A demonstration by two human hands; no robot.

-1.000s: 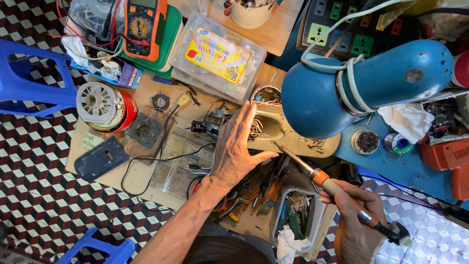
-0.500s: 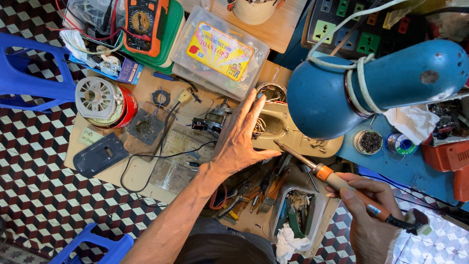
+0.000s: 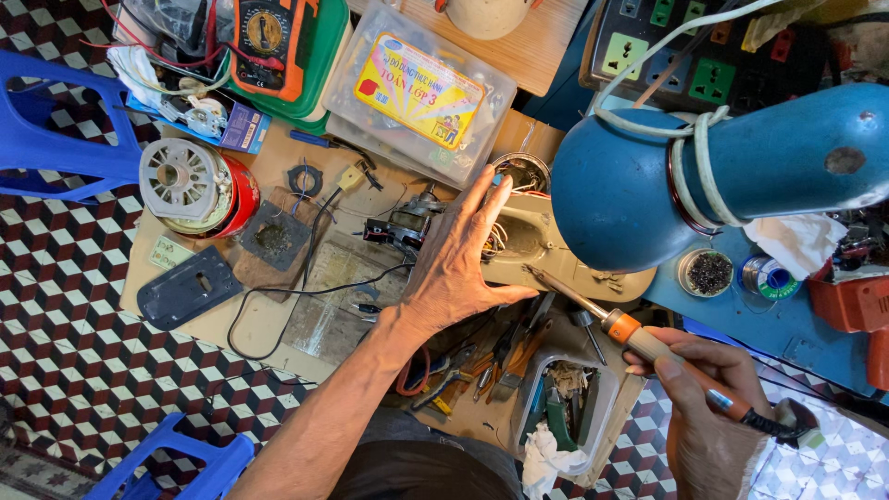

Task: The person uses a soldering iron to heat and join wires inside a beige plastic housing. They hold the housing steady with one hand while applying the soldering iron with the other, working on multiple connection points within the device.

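Left hand spread flat beside beige housing, right hand gripping soldering iron, blue lamp crowding above

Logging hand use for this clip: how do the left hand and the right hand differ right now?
The left hand lies flat with fingers spread, pressing on the beige casing; the right hand is curled in a closed grip around the soldering iron. The left hand holds nothing, while the right hand aims the iron's tip at that casing. The left hand sits farther up the bench. Both are bare.
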